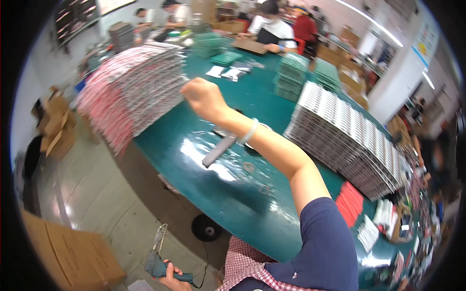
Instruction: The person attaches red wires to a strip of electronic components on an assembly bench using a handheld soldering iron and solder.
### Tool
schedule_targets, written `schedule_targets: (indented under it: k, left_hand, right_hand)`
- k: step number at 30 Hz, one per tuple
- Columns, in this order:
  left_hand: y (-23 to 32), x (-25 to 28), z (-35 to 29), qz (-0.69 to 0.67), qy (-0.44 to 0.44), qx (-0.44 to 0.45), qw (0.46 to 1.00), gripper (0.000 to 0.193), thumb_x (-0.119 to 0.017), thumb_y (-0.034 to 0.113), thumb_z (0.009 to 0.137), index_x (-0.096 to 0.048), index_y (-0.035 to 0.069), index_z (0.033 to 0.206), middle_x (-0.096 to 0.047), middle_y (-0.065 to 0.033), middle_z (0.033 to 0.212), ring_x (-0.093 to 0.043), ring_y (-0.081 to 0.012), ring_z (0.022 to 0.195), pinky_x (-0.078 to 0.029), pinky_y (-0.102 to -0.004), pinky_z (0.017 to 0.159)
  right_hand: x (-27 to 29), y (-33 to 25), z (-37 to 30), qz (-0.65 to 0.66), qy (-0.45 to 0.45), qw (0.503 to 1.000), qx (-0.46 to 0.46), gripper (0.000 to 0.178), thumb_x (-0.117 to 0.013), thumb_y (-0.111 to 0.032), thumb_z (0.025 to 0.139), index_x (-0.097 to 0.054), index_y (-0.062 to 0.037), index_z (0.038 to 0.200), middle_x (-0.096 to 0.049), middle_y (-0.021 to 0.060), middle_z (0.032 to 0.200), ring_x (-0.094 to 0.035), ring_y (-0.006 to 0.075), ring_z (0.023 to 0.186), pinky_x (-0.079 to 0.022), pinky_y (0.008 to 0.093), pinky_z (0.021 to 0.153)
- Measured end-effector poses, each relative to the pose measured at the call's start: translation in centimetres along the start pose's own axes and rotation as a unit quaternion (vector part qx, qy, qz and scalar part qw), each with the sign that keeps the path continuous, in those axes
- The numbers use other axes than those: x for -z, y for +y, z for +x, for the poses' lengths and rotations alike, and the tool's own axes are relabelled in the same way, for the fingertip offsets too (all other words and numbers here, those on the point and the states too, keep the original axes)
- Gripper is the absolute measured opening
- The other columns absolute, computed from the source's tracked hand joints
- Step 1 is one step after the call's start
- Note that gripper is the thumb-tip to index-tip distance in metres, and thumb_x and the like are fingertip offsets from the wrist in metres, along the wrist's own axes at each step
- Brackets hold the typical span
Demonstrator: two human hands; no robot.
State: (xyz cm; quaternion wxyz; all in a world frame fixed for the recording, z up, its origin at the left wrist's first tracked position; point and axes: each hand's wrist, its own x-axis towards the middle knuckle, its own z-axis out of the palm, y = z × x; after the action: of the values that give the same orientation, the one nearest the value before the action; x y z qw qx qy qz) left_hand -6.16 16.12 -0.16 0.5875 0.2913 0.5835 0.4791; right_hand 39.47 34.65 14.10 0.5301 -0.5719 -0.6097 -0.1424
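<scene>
My right arm reaches across the green table (194, 179). At its end my right hand (203, 99) is closed, fingers curled, by the near right edge of a tall stack of silvery strips with red and white wires (145, 80). What the fingers hold, if anything, is hidden. Low on the left, beside the table and above the floor, my left hand (174, 280) grips a teal soldering gun (156, 266) by its handle. Its metal tip points up, and a dark cord trails from the handle end. Below my right wrist lies a flat grey bar (219, 150).
A long stack of white-grey trays (344, 138) stands on the right, near a red bundle (349, 203). Green trays (291, 72) and small white packets (234, 74) lie farther back. Across the table a person (274, 31) works. Cardboard boxes (73, 250) and a black reel (206, 227) stand low left.
</scene>
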Motion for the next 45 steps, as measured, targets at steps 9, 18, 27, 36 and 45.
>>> schedule_targets:
  k: [9, 18, 27, 36, 45]
  left_hand:
    - [-1.6, -4.7, 1.5, 0.009, -0.089, -0.055, 0.994, 0.022, -0.064, 0.000, 0.086, -0.061, -0.003, 0.107, -0.061, -0.0074, 0.086, -0.051, -0.0104, 0.057, -0.039, -0.0240, 0.046]
    - [-2.0, -11.0, -3.3, -0.032, -0.259, -0.043, 0.964, 0.034, -0.066, -0.002, 0.084, -0.057, -0.003, 0.117, -0.062, -0.0115, 0.100, -0.051, -0.0116, 0.058, -0.041, -0.0236, 0.046]
    - [-2.6, -11.2, -5.9, -0.055, -0.336, -0.051, 0.939, 0.017, -0.066, 0.002, 0.089, -0.064, -0.002, 0.106, -0.056, -0.0039, 0.073, -0.051, -0.0110, 0.058, -0.040, -0.0233, 0.050]
    - [-4.5, -12.7, -10.9, -0.057, -0.371, -0.023, 0.927, 0.022, -0.066, -0.002, 0.088, -0.063, -0.005, 0.109, -0.061, -0.0065, 0.081, -0.054, -0.0124, 0.063, -0.044, -0.0247, 0.052]
    - [-8.7, -12.7, -7.2, -0.023, -0.388, 0.030, 0.921, 0.040, -0.063, -0.003, 0.090, -0.055, -0.005, 0.130, -0.064, -0.0108, 0.118, -0.063, -0.0209, 0.109, -0.054, -0.0385, 0.100]
  right_hand:
    - [36.1, 0.1, -19.8, -0.607, -0.042, 0.779, -0.151, 0.059, -0.084, -0.014, 0.071, -0.063, -0.0116, 0.126, -0.054, 0.0137, 0.137, -0.052, 0.0330, 0.125, -0.045, 0.0474, 0.100]
    - [34.3, -8.5, -21.6, -0.581, -0.132, 0.801, -0.051, 0.039, -0.062, -0.006, 0.076, -0.063, -0.0035, 0.115, -0.057, 0.0127, 0.099, -0.058, 0.0287, 0.096, -0.049, 0.0381, 0.074]
    - [26.8, -27.4, -35.1, -0.394, -0.207, 0.881, -0.162, 0.046, -0.059, -0.009, 0.080, -0.060, 0.0015, 0.125, -0.059, 0.0133, 0.112, -0.059, 0.0242, 0.089, -0.051, 0.0337, 0.072]
    - [21.4, -28.7, -42.0, -0.281, -0.159, 0.900, -0.292, 0.057, -0.070, -0.015, 0.081, -0.057, -0.0042, 0.136, -0.049, 0.0191, 0.143, -0.051, 0.0349, 0.121, -0.045, 0.0443, 0.097]
    - [24.3, -28.6, -47.2, -0.278, -0.173, 0.854, -0.404, 0.075, -0.071, -0.035, 0.089, -0.041, -0.0102, 0.153, -0.037, 0.0207, 0.157, -0.030, 0.0398, 0.148, -0.024, 0.0550, 0.119]
